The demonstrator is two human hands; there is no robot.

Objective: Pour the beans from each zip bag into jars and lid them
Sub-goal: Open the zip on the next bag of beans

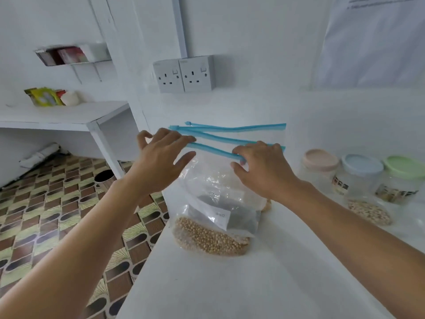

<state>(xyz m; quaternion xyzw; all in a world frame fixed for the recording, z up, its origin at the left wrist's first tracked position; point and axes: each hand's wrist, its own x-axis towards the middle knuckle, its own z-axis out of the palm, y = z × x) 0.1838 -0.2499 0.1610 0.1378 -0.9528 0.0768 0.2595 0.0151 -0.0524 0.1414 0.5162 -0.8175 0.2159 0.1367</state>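
Blue zip strip [213, 150] of front zip bag [213, 199] spans both hands. Left hand [161, 157] at 9 o'clock end, fingers spread over strip. Right hand [259, 166] at 3 o'clock end, thumb and forefinger pinching strip. Bag upright on counter [230, 286], beans [207, 238] at bottom.

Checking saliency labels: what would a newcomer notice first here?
The zip bags stand mid-counter, with blue zip strips on top and pale beans in the front one. The left hand touches the front strip's end and the right hand pinches it further along. Three lidded jars stand at the right.
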